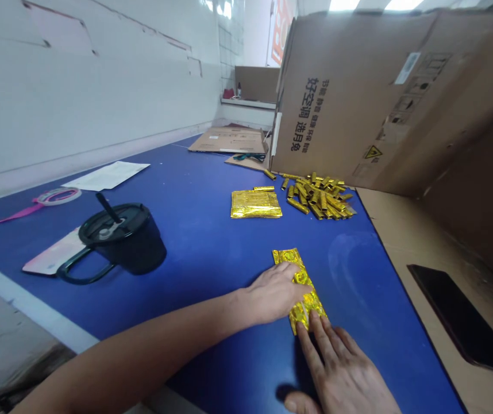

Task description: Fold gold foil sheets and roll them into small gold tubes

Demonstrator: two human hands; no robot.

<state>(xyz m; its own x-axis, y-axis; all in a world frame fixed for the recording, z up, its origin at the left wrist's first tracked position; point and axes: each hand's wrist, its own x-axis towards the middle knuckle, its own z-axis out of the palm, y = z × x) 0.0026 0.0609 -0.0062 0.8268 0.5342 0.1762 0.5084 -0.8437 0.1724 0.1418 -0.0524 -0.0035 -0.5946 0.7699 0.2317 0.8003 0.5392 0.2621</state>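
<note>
where left hand [276,292] touches gold foil [312,302], long axis points away, leftward.

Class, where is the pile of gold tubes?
In the head view, right of centre, the pile lies on the blue table beside the large cardboard box.

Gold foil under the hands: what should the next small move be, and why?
Perhaps curl the gold foil up from its near end with the right hand, the left hand steadying it: the foil lies fairly flat, right fingers meet that end, and gold tubes heaped beyond suggest rolling.
</note>
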